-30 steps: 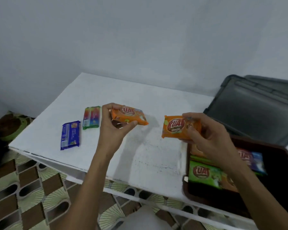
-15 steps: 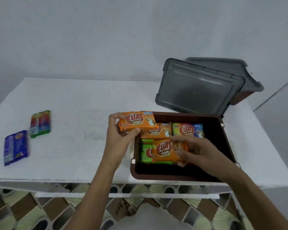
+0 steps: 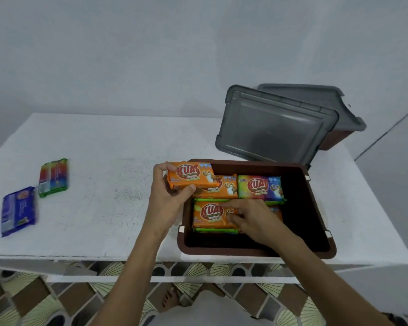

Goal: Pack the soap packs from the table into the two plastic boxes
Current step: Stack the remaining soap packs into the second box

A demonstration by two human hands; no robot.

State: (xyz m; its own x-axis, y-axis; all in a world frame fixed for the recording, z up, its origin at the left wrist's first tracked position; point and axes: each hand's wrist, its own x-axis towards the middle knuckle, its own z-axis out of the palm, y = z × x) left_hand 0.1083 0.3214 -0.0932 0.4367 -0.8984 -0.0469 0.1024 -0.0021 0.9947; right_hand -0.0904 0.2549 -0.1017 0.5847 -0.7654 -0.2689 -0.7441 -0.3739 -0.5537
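Plainly, left grip pinches one orange pack above the box rim; right grip seemingly pinches another pack inside.

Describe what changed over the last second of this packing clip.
The right hand carried its orange pack rightward into the brown box and lowered it onto a green pack; whether it still grips is unclear. The left hand brought the other orange pack right to the box's far left corner, still gripping it. The blue pack, the multicoloured pack on the table and the grey lid stayed put.
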